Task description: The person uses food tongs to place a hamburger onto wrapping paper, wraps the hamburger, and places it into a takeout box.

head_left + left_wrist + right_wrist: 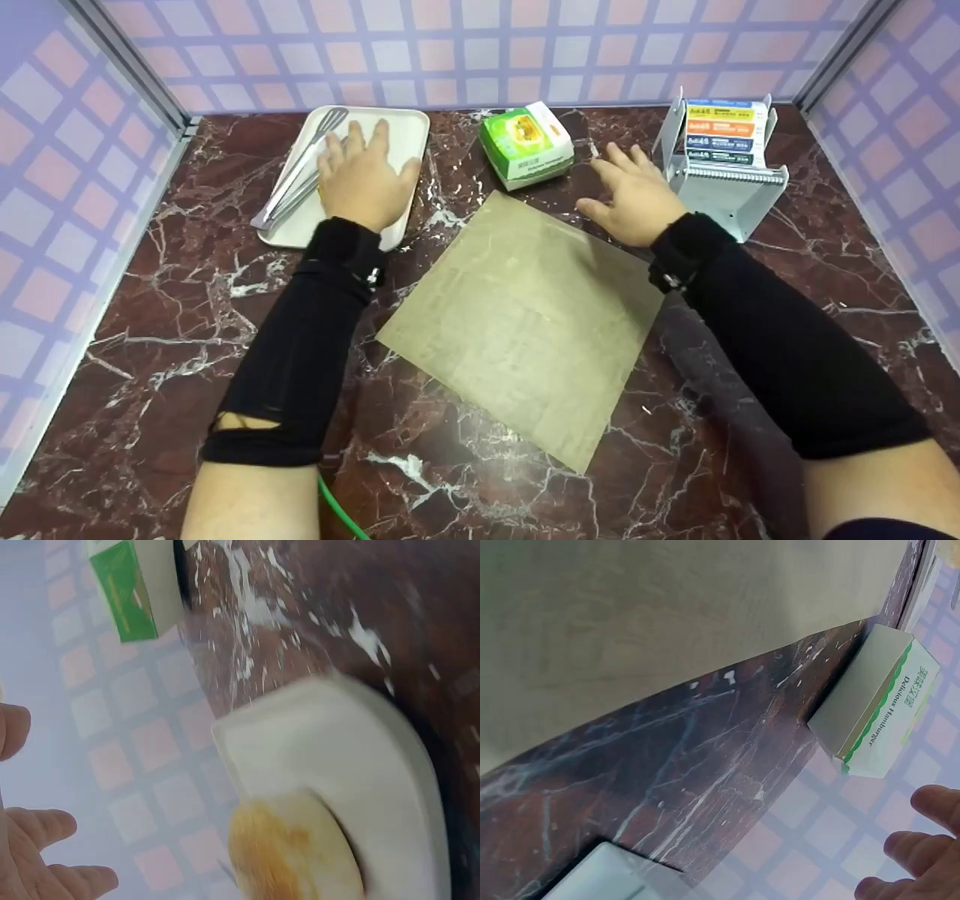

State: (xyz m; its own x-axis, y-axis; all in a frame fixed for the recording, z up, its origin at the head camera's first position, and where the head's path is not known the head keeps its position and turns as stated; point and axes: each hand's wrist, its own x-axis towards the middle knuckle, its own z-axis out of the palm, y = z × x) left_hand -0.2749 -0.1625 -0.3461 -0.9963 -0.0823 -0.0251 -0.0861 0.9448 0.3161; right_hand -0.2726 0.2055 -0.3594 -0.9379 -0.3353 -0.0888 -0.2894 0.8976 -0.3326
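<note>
My left hand (365, 180), fingers spread, hovers over a white tray (409, 142) at the back left. Metal tongs (300, 180) lie along the tray's left side, partly covered by that hand. Beneath the hand, a bun (292, 851) with a browned top sits on the tray; in the head view it is almost wholly hidden. My right hand (636, 196), also spread and holding nothing, is over the table between a green and white hamburger box (525, 144) and a metal holder (731, 196). A square brown paper sheet (525, 322) lies flat in front of both hands.
Several colourful flat packs (720, 129) stand stacked in the metal holder at the back right. Checked walls (480, 52) close off the marbled table (187, 345) at the back and sides. A green cable (341, 510) shows at the front edge.
</note>
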